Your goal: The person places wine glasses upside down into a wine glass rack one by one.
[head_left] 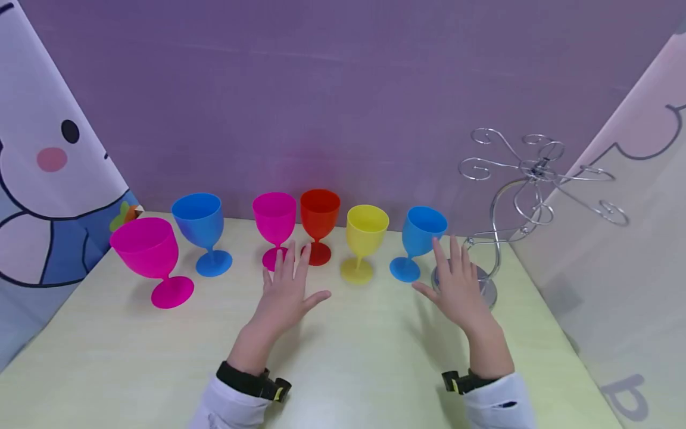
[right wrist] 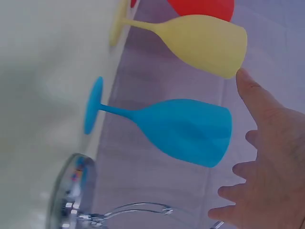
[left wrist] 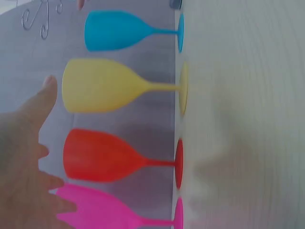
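Several plastic goblets stand upright in a row on the table (head_left: pixel 343 357). My left hand (head_left: pixel 286 298), fingers spread and holding nothing, is in front of the middle pink goblet (head_left: pixel 274 217) and the red goblet (head_left: pixel 320 214); its fingertips overlap the pink base in the head view. A yellow goblet (head_left: pixel 367 232) stands between my two hands. My right hand (head_left: pixel 458 286) is also spread and bare, nearest to the right blue goblet (head_left: pixel 420 235). That blue goblet (right wrist: pixel 186 131) shows whole in the right wrist view, with the thumb close to the yellow goblet's rim (right wrist: pixel 240 52).
At the right stands a silver wire rack (head_left: pixel 498 208) with curled arms, its round base (head_left: pixel 486 292) partly behind my right hand. A left blue goblet (head_left: pixel 200 223) and a pink goblet (head_left: pixel 147 247) stand at the left. A purple backdrop (head_left: pixel 343 107) rises behind the row.
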A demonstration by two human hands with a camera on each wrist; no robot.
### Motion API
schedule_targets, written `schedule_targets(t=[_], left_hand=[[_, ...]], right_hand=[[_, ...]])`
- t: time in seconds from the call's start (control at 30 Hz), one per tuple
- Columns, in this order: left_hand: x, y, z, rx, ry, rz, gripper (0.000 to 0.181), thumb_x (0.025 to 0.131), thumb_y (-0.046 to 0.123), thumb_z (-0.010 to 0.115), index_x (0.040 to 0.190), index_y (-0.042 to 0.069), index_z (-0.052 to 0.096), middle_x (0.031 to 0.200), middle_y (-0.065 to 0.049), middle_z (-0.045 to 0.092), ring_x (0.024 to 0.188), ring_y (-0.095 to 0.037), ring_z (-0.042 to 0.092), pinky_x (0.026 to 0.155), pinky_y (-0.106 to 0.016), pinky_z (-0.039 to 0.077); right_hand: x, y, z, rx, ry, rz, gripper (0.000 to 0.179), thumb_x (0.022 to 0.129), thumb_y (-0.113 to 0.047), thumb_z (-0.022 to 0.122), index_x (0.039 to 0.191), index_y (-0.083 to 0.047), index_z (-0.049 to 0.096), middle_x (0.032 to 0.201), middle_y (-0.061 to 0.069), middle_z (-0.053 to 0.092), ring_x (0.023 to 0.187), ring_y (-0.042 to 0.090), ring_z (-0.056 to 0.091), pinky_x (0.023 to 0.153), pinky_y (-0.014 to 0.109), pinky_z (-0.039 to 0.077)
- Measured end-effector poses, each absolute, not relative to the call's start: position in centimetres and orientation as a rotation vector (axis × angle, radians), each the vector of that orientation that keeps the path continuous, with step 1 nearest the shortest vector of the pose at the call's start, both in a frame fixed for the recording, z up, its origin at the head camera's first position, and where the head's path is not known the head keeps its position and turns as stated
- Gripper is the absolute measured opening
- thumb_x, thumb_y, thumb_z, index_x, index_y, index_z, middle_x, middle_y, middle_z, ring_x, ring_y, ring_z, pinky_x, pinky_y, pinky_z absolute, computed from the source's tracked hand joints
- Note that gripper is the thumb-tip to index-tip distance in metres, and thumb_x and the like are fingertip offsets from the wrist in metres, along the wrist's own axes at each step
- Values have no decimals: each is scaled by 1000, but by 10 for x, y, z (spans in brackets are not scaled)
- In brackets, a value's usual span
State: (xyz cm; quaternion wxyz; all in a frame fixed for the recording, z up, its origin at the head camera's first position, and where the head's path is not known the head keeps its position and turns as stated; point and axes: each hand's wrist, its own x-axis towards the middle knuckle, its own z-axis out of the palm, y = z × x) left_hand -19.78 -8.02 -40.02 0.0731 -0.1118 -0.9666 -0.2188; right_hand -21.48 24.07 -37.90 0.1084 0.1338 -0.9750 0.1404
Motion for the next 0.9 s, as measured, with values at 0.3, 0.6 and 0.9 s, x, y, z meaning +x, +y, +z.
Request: schedule_targets(t=[0.3,0.6,0.9], left_hand=[[-208,-55,-394,-357,-2856,-752,97,79,52,62,147,19,3,153,-13,1,136,-35,1,104,-65,13],[-217,-42,-393,-385,-2871,-759,96,80,51,61,147,17,1,153,-15,4,137,-35,1,106,-63,10],[-218,-37,-400,-387,-2874,-855,95,80,50,61,147,16,3,152,-16,6,136,-36,6,105,-63,15]], right_hand=[[-248,230,-344,501,-2896,318,96,82,-50,60,146,-23,-6,151,17,-14,135,39,-12,103,67,10],[-275,185,-313,746,-2937,302,97,79,-50,65,147,-28,-1,153,12,-11,136,35,-6,103,65,17],[-302,150,-312,802,-3056,479,97,77,-49,66,145,-37,-2,153,2,-12,138,30,-3,98,63,30]])
